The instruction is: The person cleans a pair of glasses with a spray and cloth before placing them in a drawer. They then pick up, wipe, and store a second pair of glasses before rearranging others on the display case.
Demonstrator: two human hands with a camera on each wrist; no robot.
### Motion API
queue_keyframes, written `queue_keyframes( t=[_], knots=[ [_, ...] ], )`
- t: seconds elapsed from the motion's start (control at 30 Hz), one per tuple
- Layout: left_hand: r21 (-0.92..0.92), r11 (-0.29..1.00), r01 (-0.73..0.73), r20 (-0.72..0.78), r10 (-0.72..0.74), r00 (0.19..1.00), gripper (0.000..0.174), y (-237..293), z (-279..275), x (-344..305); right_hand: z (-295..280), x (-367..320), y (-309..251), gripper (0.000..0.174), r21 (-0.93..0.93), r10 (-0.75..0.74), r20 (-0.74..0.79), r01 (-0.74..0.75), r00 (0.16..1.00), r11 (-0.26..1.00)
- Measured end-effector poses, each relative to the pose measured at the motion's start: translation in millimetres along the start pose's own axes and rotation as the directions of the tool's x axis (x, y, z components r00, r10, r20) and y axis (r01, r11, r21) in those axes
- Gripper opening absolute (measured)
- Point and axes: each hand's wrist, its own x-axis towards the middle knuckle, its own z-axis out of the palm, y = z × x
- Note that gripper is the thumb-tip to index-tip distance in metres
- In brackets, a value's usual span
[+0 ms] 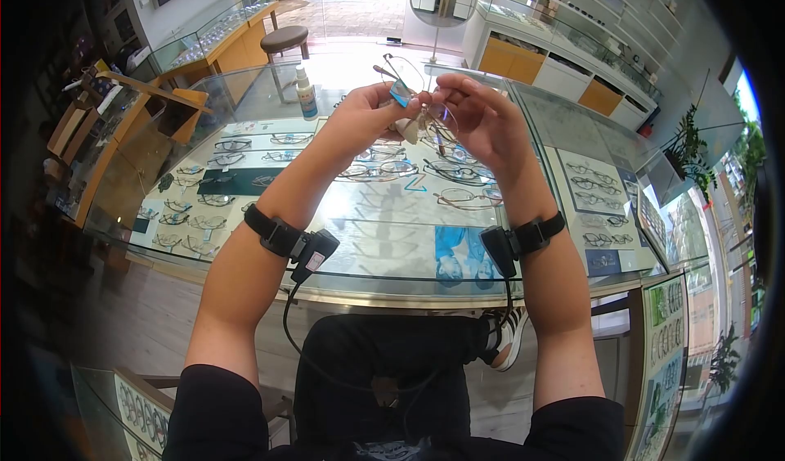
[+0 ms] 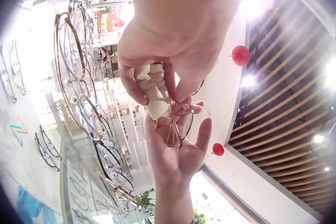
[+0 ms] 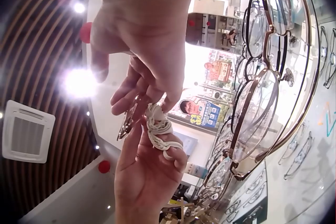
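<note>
Both hands are raised above the glass counter, close together. The left hand [image 1: 368, 117] [image 2: 173, 50] grips a crumpled cream cloth [image 2: 156, 90] [image 3: 160, 127] with curled fingers, beside a pair of thin-framed glasses [image 1: 402, 80]. In the right wrist view, the right hand [image 1: 486, 121] [image 3: 144, 45] pinches part of the metal frame [image 3: 127, 121] with thumb and fingertips next to the cloth. The lens area in the hands is partly hidden by fingers.
Rows of glasses [image 1: 380, 169] lie on the glass counter [image 1: 352, 256]. A spray bottle [image 1: 306, 93] stands at its far left edge. A blue picture card [image 1: 464, 256] lies near the front edge, a stool [image 1: 284, 39] stands beyond, and a glasses tray [image 1: 595, 184] is on the right.
</note>
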Motion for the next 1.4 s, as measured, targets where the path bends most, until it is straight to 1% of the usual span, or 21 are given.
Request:
queue_keyframes(
  t=[0.07,0.1,0.17,0.2,0.27,0.3,0.37,0.5,0.6,0.7,0.77,0.8,0.87,0.9,0.97,1.0,1.07,1.1,1.2,1.27,1.4],
  knots=[
    [0.004,1.000,-0.007,-0.014,0.007,1.000,0.038,-1,0,2,-2,1,2,0.031,-0.121,0.004,-0.085,-0.014,0.996,0.992],
    [0.004,1.000,-0.007,-0.014,0.007,1.000,0.038,0,0,1,-4,2,2,0.031,-0.121,0.004,-0.085,-0.014,0.996,0.993],
    [0.033,0.999,-0.010,-0.013,0.010,1.000,0.040,3,2,-1,-9,3,2,0.024,-0.253,0.023,-0.135,-0.057,0.991,0.966],
    [0.033,0.999,-0.010,-0.013,0.010,1.000,0.040,3,2,-1,-5,3,2,0.024,-0.253,0.024,-0.136,-0.058,0.990,0.966],
    [0.028,0.999,-0.025,0.032,0.024,0.999,0.039,3,1,-1,4,2,2,0.023,-0.403,0.041,-0.139,-0.094,0.990,0.910],
    [0.028,0.999,-0.025,0.032,0.024,0.999,0.039,4,1,-2,3,2,3,0.023,-0.403,0.041,-0.138,-0.094,0.990,0.910],
    [0.041,0.999,-0.026,0.048,0.024,0.999,0.039,4,0,-2,2,1,6,0.021,-0.505,0.073,-0.114,-0.122,0.991,0.855],
    [0.059,0.998,-0.027,0.045,0.024,0.999,0.034,3,-1,0,2,1,5,0.019,-0.497,0.081,-0.137,-0.139,0.987,0.856],
    [0.028,0.998,-0.053,0.070,0.051,0.996,0.029,2,-1,0,0,0,4,0.019,-0.469,0.050,-0.165,-0.123,0.985,0.875],
    [0.021,0.998,-0.058,0.047,0.057,0.997,0.025,3,-2,0,-4,1,3,0.018,-0.416,0.040,-0.184,-0.115,0.982,0.902],
    [0.011,0.999,-0.049,0.011,0.049,0.999,0.023,5,-2,-1,-7,1,3,0.017,-0.329,0.019,-0.187,-0.081,0.982,0.941],
    [0.011,0.999,-0.049,0.011,0.049,0.999,0.023,4,-4,0,-9,1,3,0.017,-0.329,0.020,-0.187,-0.082,0.982,0.941],
    [-0.030,0.999,-0.035,-0.079,0.033,0.996,0.021,0,-7,3,-12,2,2,0.017,-0.295,-0.036,-0.257,-0.043,0.966,0.955],
    [-0.029,0.999,-0.037,-0.079,0.034,0.996,0.021,-1,-9,3,-13,2,1,0.017,-0.295,-0.036,-0.256,-0.042,0.966,0.954],
    [-0.005,1.000,0.005,-0.221,-0.006,0.975,0.021,-3,-11,4,-15,2,0,0.017,-0.156,-0.102,-0.369,0.046,0.924,0.987],
    [-0.005,1.000,0.004,-0.221,-0.005,0.975,0.021,-4,-12,5,-17,3,-1,0.017,-0.157,-0.102,-0.368,0.047,0.924,0.987],
    [-0.014,1.000,0.022,-0.251,-0.025,0.968,0.024,-6,-14,5,-22,3,0,0.020,-0.176,-0.168,-0.439,0.098,0.883,0.979],
    [-0.014,1.000,0.021,-0.250,-0.024,0.968,0.024,-5,-13,5,-24,4,0,0.020,-0.177,-0.168,-0.439,0.099,0.883,0.979],
    [-0.027,0.999,0.033,-0.184,-0.037,0.982,0.020,0,-10,3,-27,2,-4,0.019,-0.134,-0.151,-0.433,0.102,0.889,0.986],
    [-0.142,0.990,0.006,-0.105,-0.021,0.994,0.019,4,-10,2,-26,0,-9,0.019,-0.061,-0.139,-0.441,0.125,0.886,0.990],
    [-0.115,0.993,-0.006,-0.146,-0.011,0.989,0.022,3,-13,2,-29,-2,-16,0.020,-0.033,-0.133,-0.466,0.133,0.875,0.991]
  ],
)
